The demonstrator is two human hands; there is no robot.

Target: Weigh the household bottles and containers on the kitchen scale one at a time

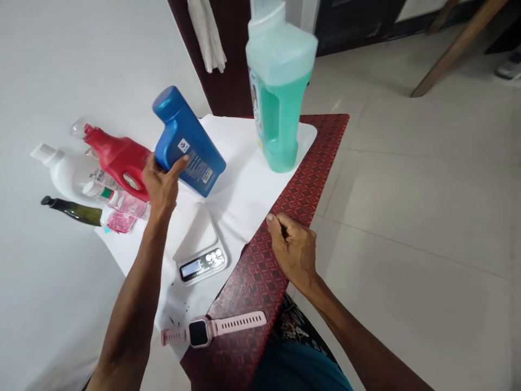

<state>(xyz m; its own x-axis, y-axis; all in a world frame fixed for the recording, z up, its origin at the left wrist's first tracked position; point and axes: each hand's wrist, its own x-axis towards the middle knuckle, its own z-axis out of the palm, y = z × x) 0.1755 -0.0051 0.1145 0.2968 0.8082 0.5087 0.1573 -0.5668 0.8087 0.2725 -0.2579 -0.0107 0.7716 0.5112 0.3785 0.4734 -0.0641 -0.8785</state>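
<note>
Blue bottle (195,144) is in my left hand (160,187): thumb over the labelled face, fingers around the handle side, mostly hidden. Grip closed on it, firm enough by the look of it. Bottle leans in view, cap up and left, base down and right; can't tell whether the base touches the white sheet (244,198) or hangs just over it.

Right hand (296,251): fingers curled into a loose fist by the patterned edge of the worktop (254,282), nothing seen in it.

Kitchen scale (203,265) sits just beside the blue bottle, on my side, display facing me. Tall bottle of green liquid (290,130) stands right of the blue one, well apart. Left side is crowded: red bottle (118,155) close by my left hand, then white bottle (67,176), dark glass bottle (83,213) and pink packet (120,221). Smartwatch (199,332) lies near me.

Handling notes, my judgement: one thumb on a smooth face could let the base swing, so wrist level and fingers well around the handle side. Slow moves, base well above the scale if crossing it, knuckles away from the red bottle. If it feels heavy, right hand is free enough to steady the base.
</note>
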